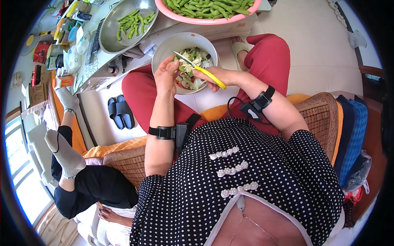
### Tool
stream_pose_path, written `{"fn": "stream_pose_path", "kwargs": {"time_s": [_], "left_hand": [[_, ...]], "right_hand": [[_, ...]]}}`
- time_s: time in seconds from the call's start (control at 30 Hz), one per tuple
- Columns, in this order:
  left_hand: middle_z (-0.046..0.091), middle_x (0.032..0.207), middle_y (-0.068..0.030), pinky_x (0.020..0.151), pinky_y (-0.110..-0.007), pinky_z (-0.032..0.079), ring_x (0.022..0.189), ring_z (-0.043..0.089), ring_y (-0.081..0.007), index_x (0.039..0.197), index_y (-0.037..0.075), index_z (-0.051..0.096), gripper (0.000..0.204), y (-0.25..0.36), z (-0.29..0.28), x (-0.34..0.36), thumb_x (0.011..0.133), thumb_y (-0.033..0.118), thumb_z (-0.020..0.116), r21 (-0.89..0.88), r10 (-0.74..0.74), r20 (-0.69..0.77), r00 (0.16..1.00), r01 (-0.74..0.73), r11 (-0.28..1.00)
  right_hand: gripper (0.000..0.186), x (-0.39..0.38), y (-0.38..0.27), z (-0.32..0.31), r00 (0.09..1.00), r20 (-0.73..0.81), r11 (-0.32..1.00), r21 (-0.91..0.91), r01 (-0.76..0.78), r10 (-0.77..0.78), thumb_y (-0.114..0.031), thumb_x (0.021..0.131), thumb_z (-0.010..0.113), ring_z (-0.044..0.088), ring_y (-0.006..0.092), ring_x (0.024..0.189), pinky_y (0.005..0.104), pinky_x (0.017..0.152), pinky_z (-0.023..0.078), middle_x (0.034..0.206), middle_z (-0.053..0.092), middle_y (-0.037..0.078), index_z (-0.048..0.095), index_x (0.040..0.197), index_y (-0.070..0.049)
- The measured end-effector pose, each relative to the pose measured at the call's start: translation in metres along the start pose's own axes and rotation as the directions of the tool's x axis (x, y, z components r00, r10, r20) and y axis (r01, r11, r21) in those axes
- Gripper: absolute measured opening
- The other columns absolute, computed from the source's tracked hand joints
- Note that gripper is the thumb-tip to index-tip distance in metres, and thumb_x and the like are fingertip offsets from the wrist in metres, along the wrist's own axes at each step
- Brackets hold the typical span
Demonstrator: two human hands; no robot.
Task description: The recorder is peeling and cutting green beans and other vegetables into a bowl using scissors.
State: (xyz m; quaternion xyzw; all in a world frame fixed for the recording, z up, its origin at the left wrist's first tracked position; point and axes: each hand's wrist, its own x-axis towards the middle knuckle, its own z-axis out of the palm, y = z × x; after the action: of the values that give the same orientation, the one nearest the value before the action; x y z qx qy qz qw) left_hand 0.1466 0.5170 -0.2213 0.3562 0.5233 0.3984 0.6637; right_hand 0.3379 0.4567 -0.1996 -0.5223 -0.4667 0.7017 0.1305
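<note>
My right hand (217, 77) is closed around a pair of scissors (212, 78) with yellow handles. Their metal blades point up and left, toward the fingers of my left hand (166, 78). That hand is raised with its fingers curled in toward the thumb; whatever they may pinch is too small to make out. Both hands are over a pale round bin (161, 48) between my knees, which holds green and whitish scraps. Beyond it, a metal bowl (107, 35) contains a small heap of green soybean pods (135, 23). A pink basin (184, 19) beside it is full of more pods (209, 7).
A cluttered glass-topped table (92, 61) stands at the left, with packets, jars and a remote control (97, 37). Dark slippers (120, 110) lie on the floor. Another person's socked foot (65, 153) and hand (110, 215) are at the left. Folded blue cloth (353, 131) lies at the right.
</note>
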Motion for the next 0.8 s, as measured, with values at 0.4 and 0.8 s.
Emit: {"fn": "stream_pose_path", "kwargs": {"time_s": [0.4,0.8], "left_hand": [[0.064,0.08,-0.0042,0.067,-0.023,0.047,0.071,0.06,-0.0112,0.089,0.002,0.061,0.01,0.008,0.0,0.001,0.083,0.01,0.063,0.156,-0.045,0.089,0.995,0.03,0.987],[0.063,0.082,-0.0077,0.073,-0.027,0.047,0.075,0.059,-0.0161,0.1,-0.002,0.064,0.02,0.145,0.004,0.058,0.084,0.011,0.061,0.622,0.705,0.07,0.705,-0.584,0.522]], "right_hand": [[0.061,-0.008,-0.015,-0.003,0.993,-0.042,0.985,-0.137,0.104,-0.11,-0.067,0.082,0.044,0.051,0.0131,0.048,0.0257,0.043,0.044,0.063,0.05,0.005,0.054,0.093,-0.007],[0.085,0.013,0.014,-0.002,0.966,-0.256,0.867,-0.469,-0.166,0.047,-0.077,0.072,0.045,0.063,0.0285,0.058,0.0377,0.055,0.051,0.069,0.062,0.018,0.063,0.074,0.006]]}}
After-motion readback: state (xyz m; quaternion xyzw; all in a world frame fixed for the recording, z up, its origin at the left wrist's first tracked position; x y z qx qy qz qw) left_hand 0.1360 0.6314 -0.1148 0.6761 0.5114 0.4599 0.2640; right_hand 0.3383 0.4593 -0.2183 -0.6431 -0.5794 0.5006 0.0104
